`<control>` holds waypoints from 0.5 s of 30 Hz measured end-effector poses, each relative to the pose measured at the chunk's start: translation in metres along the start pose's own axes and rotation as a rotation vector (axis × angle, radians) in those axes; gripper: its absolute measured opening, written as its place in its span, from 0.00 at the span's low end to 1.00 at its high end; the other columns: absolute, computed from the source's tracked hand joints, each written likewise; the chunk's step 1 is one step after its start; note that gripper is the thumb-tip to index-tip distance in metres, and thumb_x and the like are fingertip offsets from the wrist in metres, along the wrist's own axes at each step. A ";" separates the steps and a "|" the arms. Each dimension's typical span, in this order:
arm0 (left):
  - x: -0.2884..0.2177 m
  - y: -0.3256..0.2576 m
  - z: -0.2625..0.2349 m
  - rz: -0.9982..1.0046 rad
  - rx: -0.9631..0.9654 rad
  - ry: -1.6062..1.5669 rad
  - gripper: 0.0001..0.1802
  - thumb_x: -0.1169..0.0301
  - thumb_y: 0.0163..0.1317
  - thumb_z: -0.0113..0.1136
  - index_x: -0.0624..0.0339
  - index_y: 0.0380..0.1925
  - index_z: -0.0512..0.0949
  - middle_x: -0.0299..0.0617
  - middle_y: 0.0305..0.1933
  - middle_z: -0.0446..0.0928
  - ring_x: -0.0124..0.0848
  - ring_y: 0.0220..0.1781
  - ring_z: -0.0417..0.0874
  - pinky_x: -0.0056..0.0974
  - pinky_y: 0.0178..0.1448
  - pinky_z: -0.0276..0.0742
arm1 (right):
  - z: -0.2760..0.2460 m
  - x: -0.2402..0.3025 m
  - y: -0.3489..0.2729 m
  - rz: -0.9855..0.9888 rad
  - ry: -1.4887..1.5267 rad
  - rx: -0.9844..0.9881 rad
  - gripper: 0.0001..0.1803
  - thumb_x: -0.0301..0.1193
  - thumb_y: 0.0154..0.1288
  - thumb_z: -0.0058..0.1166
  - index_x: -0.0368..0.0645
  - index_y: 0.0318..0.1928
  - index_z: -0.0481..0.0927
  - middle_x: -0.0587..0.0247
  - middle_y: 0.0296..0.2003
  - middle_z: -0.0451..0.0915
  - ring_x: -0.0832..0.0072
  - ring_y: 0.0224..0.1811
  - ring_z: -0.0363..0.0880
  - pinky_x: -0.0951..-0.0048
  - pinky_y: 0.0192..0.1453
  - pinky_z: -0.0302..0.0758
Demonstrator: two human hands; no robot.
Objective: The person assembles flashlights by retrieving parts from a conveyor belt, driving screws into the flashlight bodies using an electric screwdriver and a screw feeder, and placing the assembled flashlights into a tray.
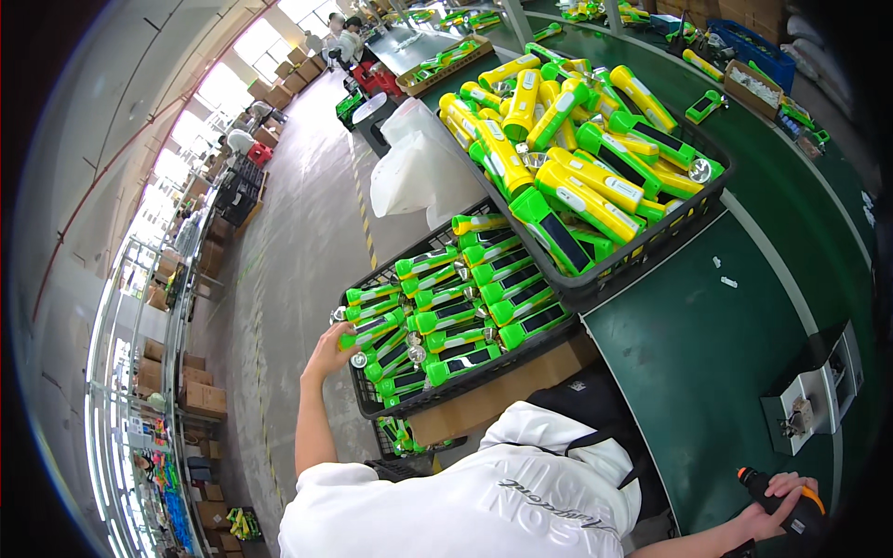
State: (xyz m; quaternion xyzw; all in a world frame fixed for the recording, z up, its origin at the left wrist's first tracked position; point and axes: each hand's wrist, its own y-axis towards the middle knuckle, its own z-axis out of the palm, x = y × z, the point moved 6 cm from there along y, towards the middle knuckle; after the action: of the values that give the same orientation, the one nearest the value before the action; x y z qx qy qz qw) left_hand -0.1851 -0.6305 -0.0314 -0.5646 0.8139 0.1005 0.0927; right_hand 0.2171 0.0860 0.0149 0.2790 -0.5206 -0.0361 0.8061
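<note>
My left hand (327, 352) reaches out to the near-left part of a black crate (437, 403). Its fingers are closed round the end of a green flashlight (377, 327) with a dark panel, which lies among the others there. Rows of green and yellow flashlights (451, 316) fill this crate, several with silvery reflectors hanging loose. At the lower right, over the green table, my right hand (789, 498) grips a black and orange power screwdriver (758, 484). Part of the tool's body is hidden by the fingers.
A second black crate (605, 288), heaped with yellow and green flashlights (586, 149), stands on the green table (698, 325). A metal fixture box (802, 409) sits at right. White plastic bags (419, 167) and a grey bin (375, 121) lie beyond. Other people work far off.
</note>
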 end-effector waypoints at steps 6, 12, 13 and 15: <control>0.007 -0.006 0.047 -0.178 0.312 0.077 0.25 0.66 0.49 0.72 0.57 0.45 0.73 0.52 0.49 0.80 0.50 0.55 0.79 0.48 0.59 0.73 | -0.006 0.007 -0.004 -0.027 -0.002 -0.053 0.08 0.25 0.70 0.51 0.37 0.43 0.67 0.71 0.22 0.63 0.82 0.23 0.61 0.78 0.34 0.62; 0.006 -0.008 0.070 -0.063 0.131 0.345 0.24 0.68 0.47 0.74 0.55 0.42 0.73 0.44 0.44 0.81 0.44 0.55 0.79 0.48 0.59 0.71 | 0.001 0.004 -0.010 -0.037 -0.006 -0.090 0.12 0.26 0.69 0.53 0.36 0.46 0.66 0.69 0.21 0.65 0.81 0.20 0.63 0.78 0.29 0.64; -0.005 -0.007 0.066 -0.077 0.137 0.353 0.23 0.67 0.47 0.74 0.55 0.41 0.74 0.44 0.44 0.80 0.44 0.56 0.78 0.48 0.60 0.70 | 0.005 0.007 -0.009 -0.050 -0.015 -0.095 0.13 0.26 0.69 0.54 0.36 0.47 0.66 0.69 0.21 0.65 0.80 0.19 0.63 0.78 0.28 0.64; -0.044 -0.003 0.044 0.050 -0.025 0.373 0.21 0.65 0.50 0.74 0.57 0.42 0.77 0.44 0.46 0.80 0.44 0.55 0.78 0.48 0.60 0.69 | 0.001 0.000 -0.009 -0.023 0.008 -0.095 0.15 0.27 0.68 0.56 0.37 0.49 0.66 0.68 0.21 0.67 0.80 0.18 0.64 0.77 0.28 0.66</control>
State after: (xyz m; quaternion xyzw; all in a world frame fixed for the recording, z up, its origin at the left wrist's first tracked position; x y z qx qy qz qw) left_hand -0.1653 -0.5800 -0.0618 -0.5542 0.8295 0.0063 -0.0692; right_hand 0.2186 0.0776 0.0110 0.2466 -0.5120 -0.0688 0.8199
